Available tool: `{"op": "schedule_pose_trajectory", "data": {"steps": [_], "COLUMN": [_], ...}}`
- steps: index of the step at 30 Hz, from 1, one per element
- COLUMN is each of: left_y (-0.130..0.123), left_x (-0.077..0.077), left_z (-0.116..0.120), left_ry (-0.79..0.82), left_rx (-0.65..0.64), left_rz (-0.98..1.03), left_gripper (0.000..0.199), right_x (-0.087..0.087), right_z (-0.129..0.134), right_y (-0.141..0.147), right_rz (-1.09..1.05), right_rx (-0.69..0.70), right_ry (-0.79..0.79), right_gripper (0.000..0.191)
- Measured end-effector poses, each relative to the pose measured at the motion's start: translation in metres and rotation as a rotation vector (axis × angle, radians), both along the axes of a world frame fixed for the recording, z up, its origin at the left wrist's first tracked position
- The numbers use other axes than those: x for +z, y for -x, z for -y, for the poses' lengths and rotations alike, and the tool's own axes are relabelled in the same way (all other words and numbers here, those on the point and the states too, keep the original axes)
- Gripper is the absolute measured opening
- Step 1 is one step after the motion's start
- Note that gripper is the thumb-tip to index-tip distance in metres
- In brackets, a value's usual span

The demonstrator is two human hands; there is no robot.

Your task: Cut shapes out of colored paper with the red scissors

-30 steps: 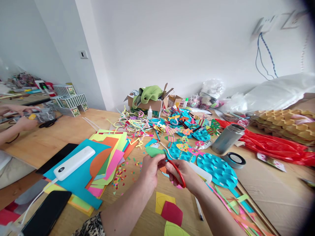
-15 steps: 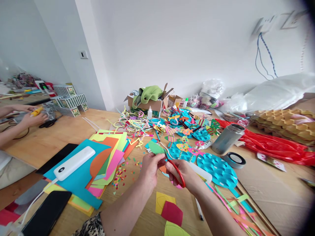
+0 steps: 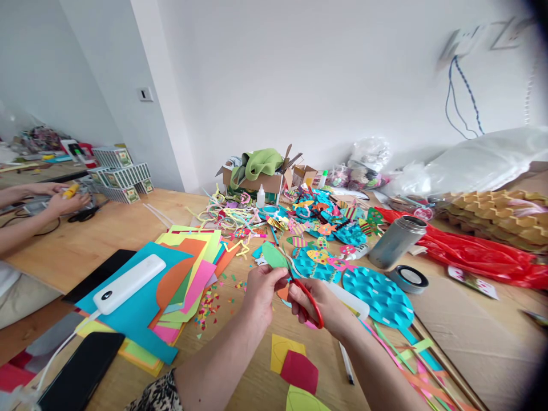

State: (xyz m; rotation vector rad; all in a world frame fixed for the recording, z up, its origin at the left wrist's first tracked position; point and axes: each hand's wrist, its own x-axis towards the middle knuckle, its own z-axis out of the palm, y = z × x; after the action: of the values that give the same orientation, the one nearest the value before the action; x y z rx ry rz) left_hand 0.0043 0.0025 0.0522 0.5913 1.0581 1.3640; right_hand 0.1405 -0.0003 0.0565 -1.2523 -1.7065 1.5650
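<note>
- Left hand (image 3: 263, 288): grip clenched on a green paper piece (image 3: 274, 255), which projects toward 12 o'clock of that hand.
- Right hand (image 3: 320, 302): grip grasping red-handled scissors (image 3: 317, 317), blades toward 11 o'clock, at the paper's edge.
- Dark-red paper (image 3: 300, 371): on the worktop (image 3: 252, 377), 6 o'clock of both hands, overlapping yellow paper (image 3: 278, 348).
- Coloured sheets (image 3: 145, 311): stacked, 9 o'clock, bearing a white device (image 3: 129, 284).
- Blue dimpled disc (image 3: 379, 297): 3 o'clock.
- Metal flask (image 3: 397, 242): 2 o'clock.
- Co-worker's hands (image 3: 64, 201): 10 o'clock, well apart.
</note>
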Motion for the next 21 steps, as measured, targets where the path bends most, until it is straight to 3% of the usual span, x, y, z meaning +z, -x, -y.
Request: {"op": "schedule_pose_trajectory", "data": {"steps": [21], "left_y": [-0.0002], "left_x": [-0.0044], "left_z": [-0.0023], "left_ry": [0.019], "left_rx": [0.014], "left_rz": [-0.021], "left_gripper": [0.018], "right_x": [-0.0006], "right_z": [-0.0008], "right_y": [0.0005], "right_rz": [0.063], "right_rx": [-0.027], "right_ry": [0.023], "right_gripper": [0.070]}}
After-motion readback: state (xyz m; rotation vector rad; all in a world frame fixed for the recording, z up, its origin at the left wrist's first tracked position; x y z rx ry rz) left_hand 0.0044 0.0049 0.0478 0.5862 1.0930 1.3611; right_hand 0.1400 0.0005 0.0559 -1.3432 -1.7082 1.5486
